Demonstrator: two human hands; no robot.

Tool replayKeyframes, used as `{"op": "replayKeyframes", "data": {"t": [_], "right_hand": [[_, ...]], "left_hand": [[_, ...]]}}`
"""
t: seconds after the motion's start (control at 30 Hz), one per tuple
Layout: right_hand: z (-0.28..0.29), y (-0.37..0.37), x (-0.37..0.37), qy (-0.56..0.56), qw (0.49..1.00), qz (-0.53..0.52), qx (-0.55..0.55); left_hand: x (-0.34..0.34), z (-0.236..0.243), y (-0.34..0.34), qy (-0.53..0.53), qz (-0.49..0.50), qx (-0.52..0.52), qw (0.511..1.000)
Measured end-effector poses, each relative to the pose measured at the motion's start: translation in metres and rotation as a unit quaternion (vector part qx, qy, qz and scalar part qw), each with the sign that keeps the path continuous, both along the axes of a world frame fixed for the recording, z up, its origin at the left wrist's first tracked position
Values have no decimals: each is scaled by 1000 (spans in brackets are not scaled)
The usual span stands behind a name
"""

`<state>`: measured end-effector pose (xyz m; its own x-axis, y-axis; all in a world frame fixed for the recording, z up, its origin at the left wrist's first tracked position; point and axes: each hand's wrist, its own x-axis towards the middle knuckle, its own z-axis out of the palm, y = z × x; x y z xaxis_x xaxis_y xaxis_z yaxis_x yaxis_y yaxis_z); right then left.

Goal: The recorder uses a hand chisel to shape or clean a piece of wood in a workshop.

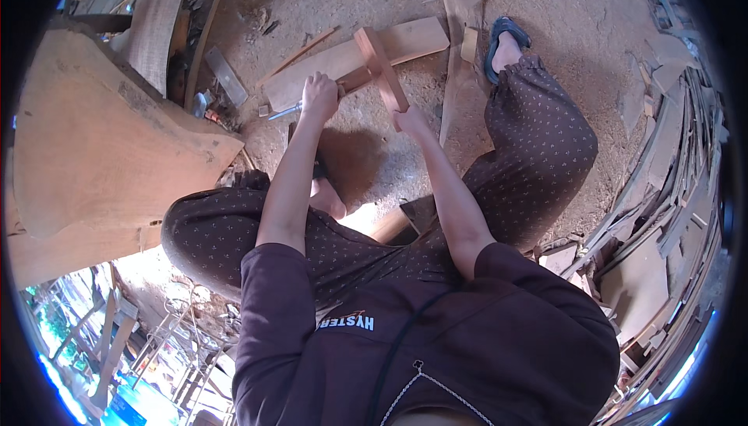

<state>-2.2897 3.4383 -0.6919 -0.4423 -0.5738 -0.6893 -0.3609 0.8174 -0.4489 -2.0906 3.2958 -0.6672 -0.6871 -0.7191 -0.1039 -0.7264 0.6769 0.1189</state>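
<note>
My left hand point(321, 97) is closed in a fist over a long pale board point(308, 75) on the ground. From its outer side sticks a slim blue-grey shaft point(285, 111), apparently of a chisel-like tool. On the thumb side, in line with the shaft, a brown wooden part point(357, 80) reaches to a reddish-brown wooden bar point(379, 63). Whether this part is the tool's handle or joined to the bar, I cannot tell. My right hand point(411, 120) is wrapped round the bar's near end. The bar crosses above the board.
A large curved wooden slab point(101, 137) stands at the left. Beyond my right hand lies a tapered plank point(460, 60) with a small block point(469, 44). Stacked wood offcuts point(662, 215) line the right side. My sandalled foot point(506, 45) rests on the dirt floor.
</note>
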Motion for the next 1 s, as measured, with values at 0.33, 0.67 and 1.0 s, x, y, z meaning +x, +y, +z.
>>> {"op": "replayKeyframes", "data": {"t": [0.33, 0.67, 1.0], "right_hand": [[-41, 24, 27, 11, 995, 97, -4], [-17, 38, 16, 46, 989, 135, 27], [12, 25, 33, 122, 990, 12, -71]], "left_hand": [[-1, -10, -34, 3, 122, -26, 992], [0, -13, -42, 45, 203, 140, 968], [11, 2, -29, 133, 239, 22, 962]]}}
